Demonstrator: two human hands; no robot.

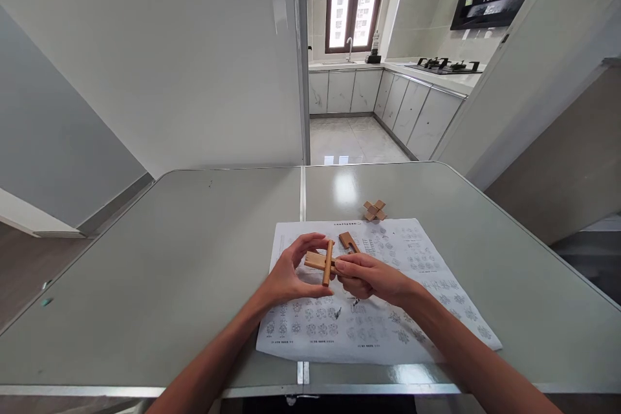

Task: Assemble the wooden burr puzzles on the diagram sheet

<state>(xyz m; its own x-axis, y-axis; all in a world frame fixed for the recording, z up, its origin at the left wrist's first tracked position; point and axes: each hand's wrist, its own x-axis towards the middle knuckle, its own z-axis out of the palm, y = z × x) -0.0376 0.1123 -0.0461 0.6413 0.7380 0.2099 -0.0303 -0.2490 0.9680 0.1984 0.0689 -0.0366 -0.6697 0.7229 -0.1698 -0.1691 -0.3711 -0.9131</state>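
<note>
My left hand [285, 277] is curled around a narrow wooden stick [328, 265], with the thumb at its lower end and the fingers near its upper end. A flat wooden puzzle piece [314, 261] crosses this stick, and the two appear fitted together. My right hand [371, 277] pinches the right end of the crossing piece; that end is mostly hidden by the fingers. Just beyond, another wooden piece with a notch [346, 240] lies on the printed sheet [427, 301], partly covered by my right hand.
An assembled wooden burr puzzle [375, 210] sits at the sheet's far edge. The sheet carries rows of small diagrams and lies on a grey-green table [194, 272] with a metal seam. Past the table are a white panel [218, 65] and a kitchen counter [356, 66].
</note>
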